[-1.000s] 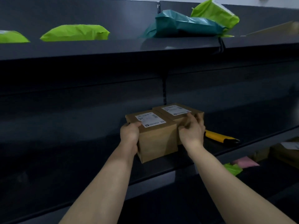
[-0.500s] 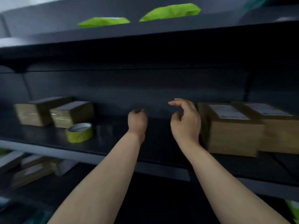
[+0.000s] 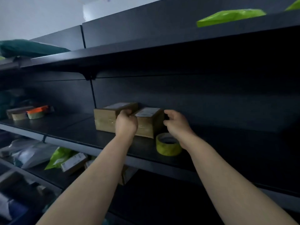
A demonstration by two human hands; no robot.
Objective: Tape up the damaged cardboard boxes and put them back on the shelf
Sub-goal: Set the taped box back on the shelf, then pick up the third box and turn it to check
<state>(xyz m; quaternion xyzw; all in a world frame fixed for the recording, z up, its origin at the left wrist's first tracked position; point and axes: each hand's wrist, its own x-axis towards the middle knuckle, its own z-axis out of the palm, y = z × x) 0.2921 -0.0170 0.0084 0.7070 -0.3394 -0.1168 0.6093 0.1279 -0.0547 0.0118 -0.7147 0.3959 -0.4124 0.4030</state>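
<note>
Scanning the shelf (image 3: 73, 127) from its far left, we count two blurred low rolls, a tan roll (image 3: 19, 116) and an orange-topped roll (image 3: 36, 113), well apart from the work. Next come the task's two cardboard boxes, side by side against the back panel: the left box (image 3: 104, 120) and the right box (image 3: 146, 127). Both show glossy bands across their fronts, so we judge these two taped and set on the shelf. Our left hand (image 3: 126, 125) sits at their seam, its fingers (image 3: 125, 113) curled over the top edge. They seem to be gripping the right box, though the gap is too dark to be sure. Our right hand (image 3: 177, 125) hovers just beside that box's right end, fingers (image 3: 168, 113) loosely curled and grasping nothing. One yellow tape roll (image 3: 168, 146) lies flat under that wrist, near the shelf's front edge. What is left, we judge, is squaring the right box in place, then any other damaged boxes. The parcels (image 3: 32, 155) on the lower shelf are too blurred to assess. Above right lies one lime mailer (image 3: 230, 16).
</note>
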